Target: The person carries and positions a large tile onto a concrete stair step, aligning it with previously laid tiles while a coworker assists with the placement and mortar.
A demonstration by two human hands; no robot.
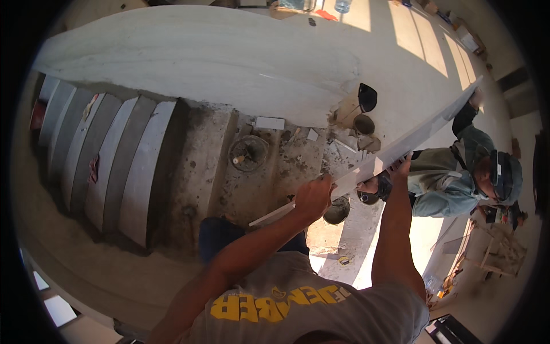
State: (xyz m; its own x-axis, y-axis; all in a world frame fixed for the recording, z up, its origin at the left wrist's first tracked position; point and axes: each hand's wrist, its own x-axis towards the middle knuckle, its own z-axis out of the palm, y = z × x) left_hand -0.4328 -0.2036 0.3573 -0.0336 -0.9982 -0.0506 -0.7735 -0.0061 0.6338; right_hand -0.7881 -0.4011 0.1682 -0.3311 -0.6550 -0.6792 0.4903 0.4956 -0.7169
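A long, thin pale slab [389,155] runs slantwise in front of me, seen nearly edge-on, from beside my knee up to the right. My left hand [314,198] is closed around its upper edge near the lower end. Farther along, my right hand [401,164] grips the same slab, its fingers partly hidden. A co-worker [455,169] in a pale blue-green top and dark cap stands at the right. One co-worker's hand [476,98] is at the slab's far end; the other, in a dark glove [378,186], is at the slab between my hands.
Slab-covered stairs [140,172] are on the left; bare concrete steps [206,166] lie before me. On these stand a mortar bucket [248,153] and a white tile offcut [270,122]. Another bucket [336,210] sits below the slab. A curved white wall [200,57] borders the stairs.
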